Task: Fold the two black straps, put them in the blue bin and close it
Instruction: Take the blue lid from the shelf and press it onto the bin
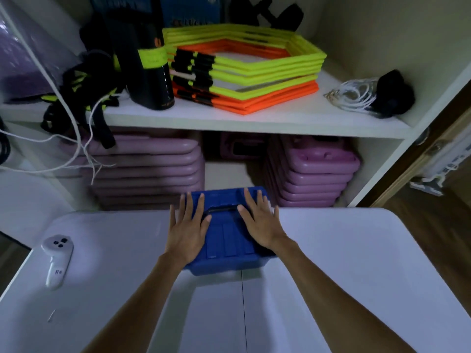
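The blue bin (229, 240) stands on the white table (344, 263) at its far edge, with its blue lid on top. My left hand (187, 225) lies flat on the left half of the lid, fingers straight and spread. My right hand (257, 222) lies flat on the right half in the same way. A dark handle slot shows on the lid between my thumbs. No black strap shows on the table; the bin's inside is hidden by the lid.
A white controller (57, 258) lies at the table's left. Behind the table a white shelf (229, 121) holds stacked yellow and orange hexagon rings (244, 72), a black cylinder (150, 72), tangled black-yellow straps (76, 93) and white cord (354, 94). Purple steps (153, 169) sit below.
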